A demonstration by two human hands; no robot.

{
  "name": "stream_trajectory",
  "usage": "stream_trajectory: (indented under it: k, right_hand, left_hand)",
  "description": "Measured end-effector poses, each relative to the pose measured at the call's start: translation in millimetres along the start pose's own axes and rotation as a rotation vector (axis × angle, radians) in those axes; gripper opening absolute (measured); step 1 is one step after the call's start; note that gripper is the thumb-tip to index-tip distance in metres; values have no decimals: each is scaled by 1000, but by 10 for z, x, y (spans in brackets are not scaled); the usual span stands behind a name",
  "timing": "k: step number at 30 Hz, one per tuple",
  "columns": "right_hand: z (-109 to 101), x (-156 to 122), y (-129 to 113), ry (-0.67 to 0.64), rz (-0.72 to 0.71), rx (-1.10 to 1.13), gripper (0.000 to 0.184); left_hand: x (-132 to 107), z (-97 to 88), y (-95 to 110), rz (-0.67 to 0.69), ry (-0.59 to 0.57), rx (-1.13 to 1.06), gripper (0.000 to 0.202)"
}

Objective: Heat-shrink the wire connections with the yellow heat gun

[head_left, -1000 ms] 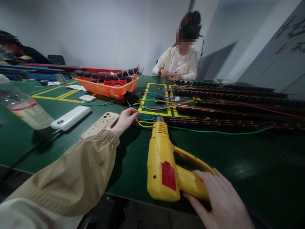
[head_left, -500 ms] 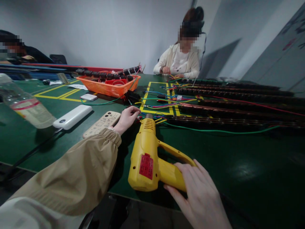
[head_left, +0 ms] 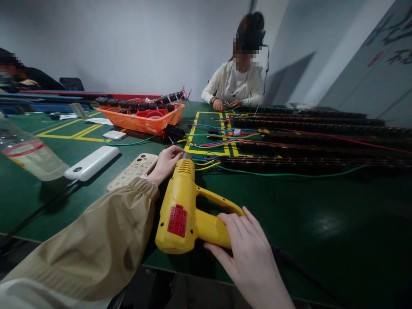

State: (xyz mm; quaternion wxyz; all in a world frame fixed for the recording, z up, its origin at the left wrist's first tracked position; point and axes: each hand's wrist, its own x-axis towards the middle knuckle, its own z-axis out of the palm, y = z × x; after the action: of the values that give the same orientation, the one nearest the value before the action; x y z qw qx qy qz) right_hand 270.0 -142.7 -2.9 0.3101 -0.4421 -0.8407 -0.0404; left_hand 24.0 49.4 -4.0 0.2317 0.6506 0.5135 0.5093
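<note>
My right hand [head_left: 249, 249] is wrapped round the handle of a yellow heat gun [head_left: 177, 206] with a red vented patch on its body. The gun's metal nozzle points away from me, right beside the fingers of my left hand [head_left: 167, 164]. Those left fingers are pinched together at the ends of thin coloured wires [head_left: 206, 164], partly hidden behind the nozzle. The wires run out of the nearest long dark strip [head_left: 273, 162] on the green table [head_left: 289, 206].
More dark strips lie at the right. An orange basket [head_left: 135, 121] of black parts stands behind my left hand. Leftward are a patterned phone [head_left: 131, 169], a white power bank [head_left: 92, 164] and a plastic bottle [head_left: 32, 152]. A co-worker [head_left: 236, 83] handles wires opposite; another person sits far left.
The heat gun, in my right hand, has moved left, bringing its nozzle up against my left fingers in view. My left hand stays by the wire ends. The whole view has shifted slightly.
</note>
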Motion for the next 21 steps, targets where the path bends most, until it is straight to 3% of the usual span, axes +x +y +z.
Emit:
stream_trajectory:
  k: [15, 21]
  right_hand:
    - [-92, -78, 58, -39, 28, -32, 41]
    - [-150, -146, 108, -40, 13, -119, 44]
  left_hand:
    - [-30, 23, 38, 35, 14, 27, 14]
    - [-32, 52, 3, 3, 18, -71, 13]
